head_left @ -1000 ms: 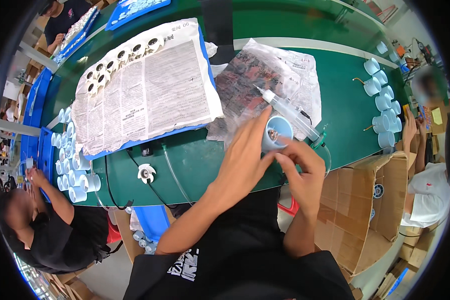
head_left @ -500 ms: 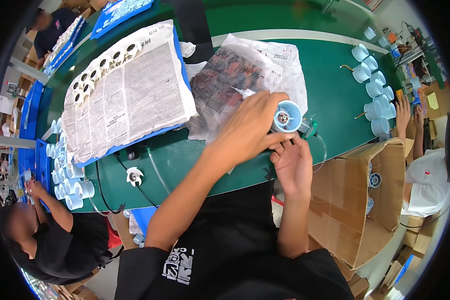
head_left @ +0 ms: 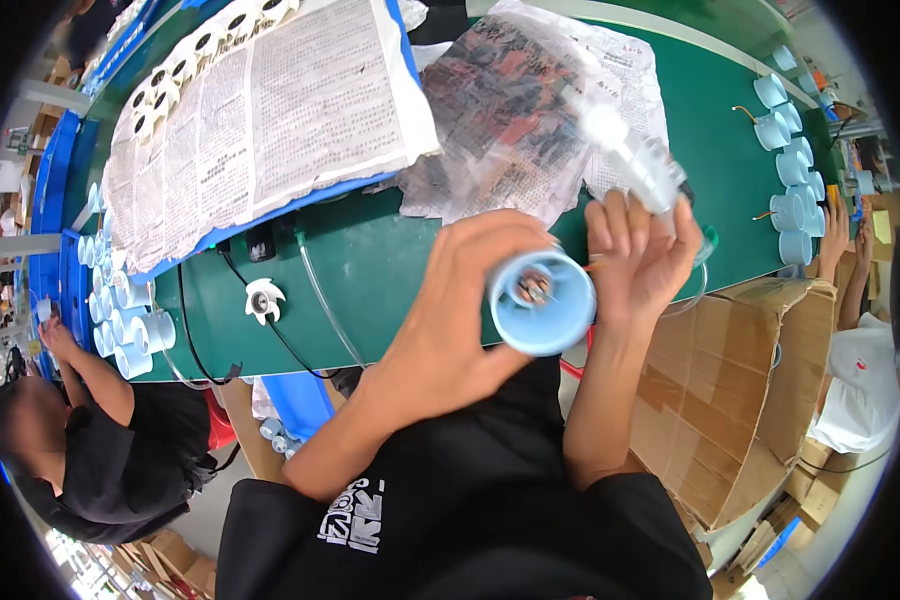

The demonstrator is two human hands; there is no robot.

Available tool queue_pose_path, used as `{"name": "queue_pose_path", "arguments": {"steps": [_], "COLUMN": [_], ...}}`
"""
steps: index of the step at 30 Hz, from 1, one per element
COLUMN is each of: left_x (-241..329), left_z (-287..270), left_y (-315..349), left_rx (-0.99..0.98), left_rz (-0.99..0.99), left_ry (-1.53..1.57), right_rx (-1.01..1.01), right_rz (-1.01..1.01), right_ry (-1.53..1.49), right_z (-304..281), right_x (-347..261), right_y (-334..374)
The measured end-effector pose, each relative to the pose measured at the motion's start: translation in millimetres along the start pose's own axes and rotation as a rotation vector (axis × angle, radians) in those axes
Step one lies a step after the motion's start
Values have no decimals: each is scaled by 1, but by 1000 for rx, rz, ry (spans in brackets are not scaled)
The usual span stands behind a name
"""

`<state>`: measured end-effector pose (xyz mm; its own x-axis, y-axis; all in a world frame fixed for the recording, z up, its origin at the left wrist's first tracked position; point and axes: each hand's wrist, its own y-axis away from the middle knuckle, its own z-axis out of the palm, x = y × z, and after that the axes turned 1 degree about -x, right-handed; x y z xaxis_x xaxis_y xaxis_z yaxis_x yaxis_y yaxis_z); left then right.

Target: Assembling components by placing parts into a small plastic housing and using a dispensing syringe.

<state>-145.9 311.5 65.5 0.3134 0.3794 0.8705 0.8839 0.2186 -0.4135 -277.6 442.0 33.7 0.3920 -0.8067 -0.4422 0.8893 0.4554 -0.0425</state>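
My left hand is wrapped around a light blue plastic cup-shaped housing, its open mouth turned up toward me. Inside it sits a small copper-and-metal core. My right hand, just to the right, grips a clear dispensing syringe that is smeared by motion. The syringe points up and away, apart from the housing. At its rear shows a green cap with a thin clear tube hanging from it.
Newspaper on a blue tray carries a row of white impellers. A single white impeller lies on the green bench. Light blue housings stand at left and right. A cardboard box is at right; co-workers sit on both sides.
My left hand has brought the housing nearer to me and tilted it. The right hand has moved up and right with the syringe, away from the housing. The view has shifted slightly.
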Motion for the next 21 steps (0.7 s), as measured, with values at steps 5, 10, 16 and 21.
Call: {"name": "queue_pose_path", "arguments": {"steps": [5, 10, 16, 21], "left_x": [-23, -24, -26, -27], "left_z": [1, 0, -1, -1], "left_y": [20, 24, 21, 21], "left_rx": [-82, -30, -42, -13], "left_rz": [-207, -189, -164, -193], "left_ry": [-317, -335, -321, -297], "right_rx": [5, -183, -375, -354], "right_rz": [-151, -100, -28, -35], "right_ry": [-148, -341, -332, -675], "right_z": [9, 26, 33, 40], "right_x": [0, 3, -1, -7], "right_y": [-15, -25, -37, -37]}}
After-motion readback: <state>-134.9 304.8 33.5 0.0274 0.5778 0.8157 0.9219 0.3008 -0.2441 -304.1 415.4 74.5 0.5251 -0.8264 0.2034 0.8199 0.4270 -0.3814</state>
